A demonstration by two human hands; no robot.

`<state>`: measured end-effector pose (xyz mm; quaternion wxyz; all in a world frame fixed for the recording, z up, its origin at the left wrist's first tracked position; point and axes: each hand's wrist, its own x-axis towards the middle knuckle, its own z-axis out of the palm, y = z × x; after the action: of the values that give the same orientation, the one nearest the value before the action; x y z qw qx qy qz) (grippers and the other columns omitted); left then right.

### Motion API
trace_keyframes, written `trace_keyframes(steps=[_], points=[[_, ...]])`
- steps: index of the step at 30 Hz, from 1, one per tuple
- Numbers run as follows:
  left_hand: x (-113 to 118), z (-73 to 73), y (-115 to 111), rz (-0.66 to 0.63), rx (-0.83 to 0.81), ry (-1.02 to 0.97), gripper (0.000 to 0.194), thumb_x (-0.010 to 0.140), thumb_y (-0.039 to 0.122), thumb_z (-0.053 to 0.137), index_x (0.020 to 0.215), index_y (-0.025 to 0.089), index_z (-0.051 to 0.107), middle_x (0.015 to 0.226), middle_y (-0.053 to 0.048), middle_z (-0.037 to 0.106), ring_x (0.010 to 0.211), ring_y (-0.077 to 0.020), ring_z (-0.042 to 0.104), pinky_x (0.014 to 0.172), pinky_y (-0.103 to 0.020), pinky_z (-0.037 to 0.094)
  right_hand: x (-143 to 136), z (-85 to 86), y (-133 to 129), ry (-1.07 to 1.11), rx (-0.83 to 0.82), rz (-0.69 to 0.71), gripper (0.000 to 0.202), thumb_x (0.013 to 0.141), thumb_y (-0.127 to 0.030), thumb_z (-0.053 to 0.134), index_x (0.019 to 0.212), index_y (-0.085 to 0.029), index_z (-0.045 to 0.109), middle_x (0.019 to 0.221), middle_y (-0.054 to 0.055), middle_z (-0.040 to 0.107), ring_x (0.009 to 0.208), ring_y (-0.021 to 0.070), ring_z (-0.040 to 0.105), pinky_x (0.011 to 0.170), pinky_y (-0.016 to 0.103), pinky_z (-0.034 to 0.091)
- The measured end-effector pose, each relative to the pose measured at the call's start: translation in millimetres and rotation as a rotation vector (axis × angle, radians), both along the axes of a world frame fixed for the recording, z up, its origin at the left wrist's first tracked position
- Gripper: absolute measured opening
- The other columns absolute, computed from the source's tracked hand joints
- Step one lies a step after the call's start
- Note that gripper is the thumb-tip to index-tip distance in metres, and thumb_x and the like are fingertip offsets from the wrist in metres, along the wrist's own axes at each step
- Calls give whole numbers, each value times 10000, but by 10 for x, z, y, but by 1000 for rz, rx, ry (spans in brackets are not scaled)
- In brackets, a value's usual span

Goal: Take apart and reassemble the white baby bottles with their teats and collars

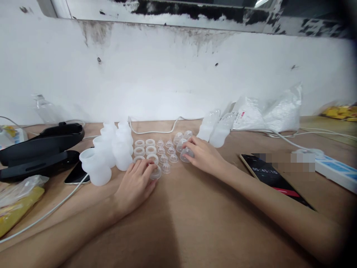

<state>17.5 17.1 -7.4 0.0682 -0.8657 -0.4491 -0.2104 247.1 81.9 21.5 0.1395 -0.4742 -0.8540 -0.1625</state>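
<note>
On the worktop [195,223], a ring [156,173] is touched by the left hand [136,182], fingers half curled, its grip not clearly shown; beside the nipples [163,159], a cap [184,155] is pinched between the right hand's [205,154] fingers.

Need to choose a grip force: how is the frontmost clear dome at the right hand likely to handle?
The clear dome is probably light for its size, as it looks see-through and thin-walled. Its smooth, shiny surface could slip from the right hand. Set on its rounded side, it may rock or roll.
</note>
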Motion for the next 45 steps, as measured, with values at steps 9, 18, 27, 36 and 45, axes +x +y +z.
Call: trace_keyframes(steps=[9,18,27,36,45], points=[[-1,0,-5,3,-2,-21,231,794,177,474,1025,167,455,1101,-94,507,1022,-252,469,793,-400,423,210,384,123,278,268,-64,252,817,-286,455,1031,-179,533,993,99,533,953,240,496,767,354,425],[10,36,-45,-22,1,-67,251,790,195,481,1037,165,447,1111,-94,502,1022,-244,465,814,-391,415,489,478,597,97,204,-396,393,778,-389,482,1099,-163,499,1098,146,470,776,257,572,587,365,437],[-20,115,-112,-144,110,-127,294,802,221,479,1081,158,411,1093,-121,507,1016,-239,477,816,-376,403,444,789,233,94,183,-399,317,681,-420,595,845,-148,595,926,120,507,624,180,525,540,328,416],[18,546,-328,-79,408,-73,566,800,396,503,1259,191,245,1214,-143,468,1134,-305,407,904,-461,303,-218,833,-915,728,-155,177,287,694,-490,562,831,-240,541,797,21,560,572,123,507,431,227,391],[-1,434,-273,-263,236,196,361,851,247,388,1161,62,401,1035,-129,609,853,-245,584,726,-374,461,-195,395,-735,527,-726,264,368,650,-428,642,967,-243,617,804,-14,648,709,163,581,603,259,439]])
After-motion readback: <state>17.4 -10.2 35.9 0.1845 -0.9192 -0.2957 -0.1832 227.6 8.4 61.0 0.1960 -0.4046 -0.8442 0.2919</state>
